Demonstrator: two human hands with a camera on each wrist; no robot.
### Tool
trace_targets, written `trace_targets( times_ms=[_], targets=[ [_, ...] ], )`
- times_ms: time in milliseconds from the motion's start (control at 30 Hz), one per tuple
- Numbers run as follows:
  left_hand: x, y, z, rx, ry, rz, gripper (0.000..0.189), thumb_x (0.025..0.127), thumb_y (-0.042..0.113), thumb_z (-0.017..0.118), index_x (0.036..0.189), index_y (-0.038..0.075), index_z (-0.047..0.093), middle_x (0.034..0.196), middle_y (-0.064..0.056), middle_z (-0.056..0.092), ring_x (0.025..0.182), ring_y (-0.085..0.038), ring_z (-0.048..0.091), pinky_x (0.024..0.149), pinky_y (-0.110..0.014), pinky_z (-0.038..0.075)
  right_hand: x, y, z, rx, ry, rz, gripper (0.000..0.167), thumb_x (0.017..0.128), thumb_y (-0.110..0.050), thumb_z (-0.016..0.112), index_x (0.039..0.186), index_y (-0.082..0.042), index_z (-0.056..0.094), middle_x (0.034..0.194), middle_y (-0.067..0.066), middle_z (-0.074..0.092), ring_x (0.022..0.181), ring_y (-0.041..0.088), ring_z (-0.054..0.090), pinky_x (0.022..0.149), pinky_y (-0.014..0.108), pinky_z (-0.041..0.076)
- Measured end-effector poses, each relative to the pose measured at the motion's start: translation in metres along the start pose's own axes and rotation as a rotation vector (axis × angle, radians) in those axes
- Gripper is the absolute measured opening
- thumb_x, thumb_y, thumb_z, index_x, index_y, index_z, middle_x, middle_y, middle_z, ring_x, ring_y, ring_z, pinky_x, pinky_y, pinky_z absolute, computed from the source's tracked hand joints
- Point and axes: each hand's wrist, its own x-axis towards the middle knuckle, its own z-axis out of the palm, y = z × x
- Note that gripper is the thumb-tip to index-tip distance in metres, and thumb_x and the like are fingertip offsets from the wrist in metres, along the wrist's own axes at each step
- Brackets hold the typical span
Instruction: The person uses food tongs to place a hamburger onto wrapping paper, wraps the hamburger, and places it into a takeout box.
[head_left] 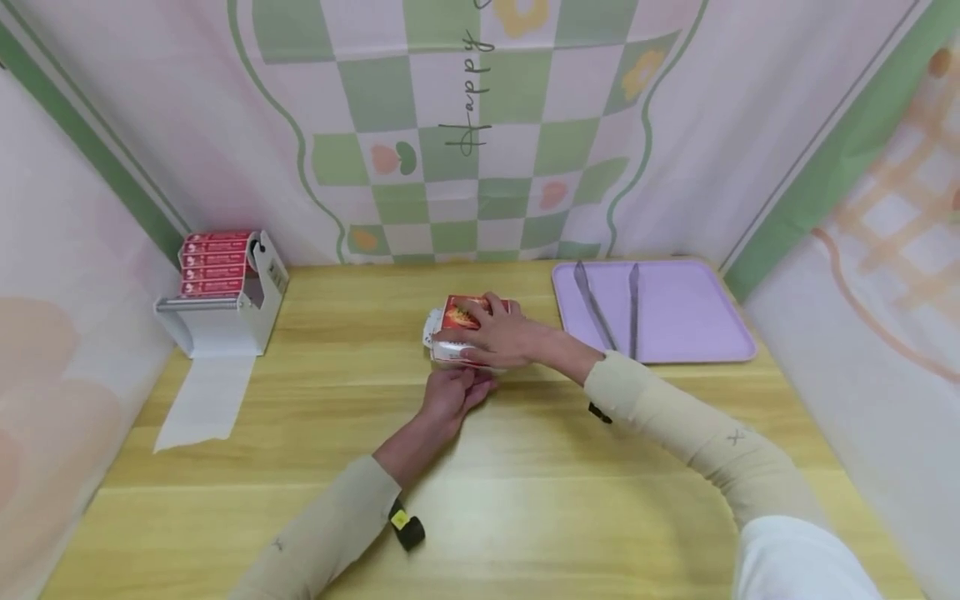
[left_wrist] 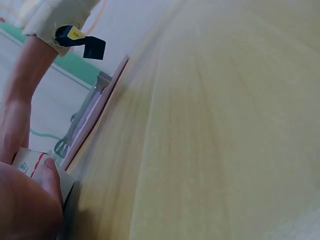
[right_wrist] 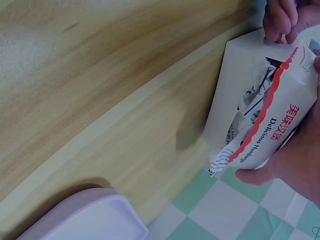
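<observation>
A white and red hamburger box (head_left: 452, 353) sits on the table in the middle of the head view. Printed wrapping paper (right_wrist: 252, 100) bulges from the gap between its lid and base in the right wrist view. My right hand (head_left: 501, 335) spans the lid from above and grips it, thumb along one side. At the box's near edge, my left hand (head_left: 453, 398) pinches the cardboard with curled fingers, seen at the top of the right wrist view. What lies between those fingertips is hidden. The left wrist view shows only part of the box (left_wrist: 31, 162).
A purple tray (head_left: 693, 312) with metal tongs (head_left: 634, 308) on it stands right of the box. At the far left is a white dispenser (head_left: 225, 325) with red printed labels (head_left: 215, 265), a white strip (head_left: 207, 402) trailing onto the table. A patterned cloth (head_left: 480, 200) hangs behind.
</observation>
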Motion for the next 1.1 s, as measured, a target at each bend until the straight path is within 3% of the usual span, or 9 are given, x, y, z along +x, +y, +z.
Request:
trace_targets(
  times_ms=[100,400,533,667,833,967,1100],
  targets=[
    [0.0,-0.001,-0.002,0.009,0.005,0.006,0.037,0.103,0.0,0.042,0.14,-0.005,0.046,0.096,-0.01,0.067,0.083,-0.016,0.072,0.081,-0.026,0.061,0.002,-0.003,0.003,-0.009,0.001,0.009,0.047,0.105,-0.055,0.024,0.151,-0.06,0.014,0.168,0.009,-0.001,0.146,0.053,0.013,0.107,0.07,0.029],
    [-0.002,0.002,-0.003,0.056,0.006,0.006,0.04,0.103,0.001,0.044,0.143,0.0,0.044,0.1,-0.01,0.068,0.082,-0.016,0.071,0.074,-0.024,0.061,-0.001,-0.008,0.006,-0.015,-0.012,0.046,0.048,0.105,-0.056,0.023,0.152,-0.058,0.013,0.169,0.012,-0.003,0.147,0.058,0.005,0.11,0.074,0.022],
    [0.0,0.003,-0.005,0.062,-0.038,-0.009,0.047,0.103,-0.001,0.042,0.149,0.005,0.038,0.096,-0.008,0.067,0.077,-0.016,0.071,0.073,-0.025,0.061,-0.002,-0.009,0.01,-0.016,0.006,0.046,0.047,0.105,-0.056,0.023,0.152,-0.059,0.014,0.169,0.013,-0.001,0.147,0.059,0.006,0.11,0.073,0.023],
    [0.001,0.008,-0.007,0.078,-0.094,-0.057,0.045,0.106,0.005,0.04,0.15,0.011,0.04,0.086,-0.006,0.066,0.072,-0.017,0.071,0.071,-0.027,0.062,-0.001,-0.009,0.011,-0.026,0.013,0.045,0.048,0.105,-0.056,0.022,0.152,-0.058,0.014,0.168,0.013,0.001,0.147,0.057,0.007,0.11,0.07,0.024],
    [0.002,0.014,-0.008,0.077,-0.145,-0.061,0.04,0.109,0.012,0.035,0.148,0.01,0.042,0.082,-0.007,0.068,0.071,-0.017,0.072,0.072,-0.029,0.062,0.003,-0.009,0.01,-0.015,0.014,0.028,0.049,0.105,-0.056,0.022,0.153,-0.056,0.014,0.169,0.014,-0.001,0.148,0.056,0.004,0.112,0.071,0.021],
    [0.0,0.016,-0.009,0.088,-0.192,-0.065,0.047,0.107,0.004,0.032,0.154,0.012,0.031,0.081,-0.007,0.068,0.071,-0.017,0.072,0.07,-0.027,0.062,0.003,-0.006,0.007,-0.004,0.018,0.014,0.049,0.105,-0.054,0.025,0.152,-0.058,0.012,0.169,0.009,-0.004,0.149,0.055,0.002,0.112,0.072,0.02],
    [-0.007,0.017,-0.015,0.132,-0.227,-0.153,0.045,0.101,-0.004,0.041,0.146,-0.003,0.041,0.078,-0.009,0.072,0.07,-0.016,0.073,0.065,-0.02,0.06,-0.002,-0.002,0.007,0.0,0.047,-0.016,0.052,0.105,-0.055,0.029,0.154,-0.054,0.013,0.169,0.007,-0.002,0.149,0.056,0.005,0.112,0.074,0.021]
  ],
)
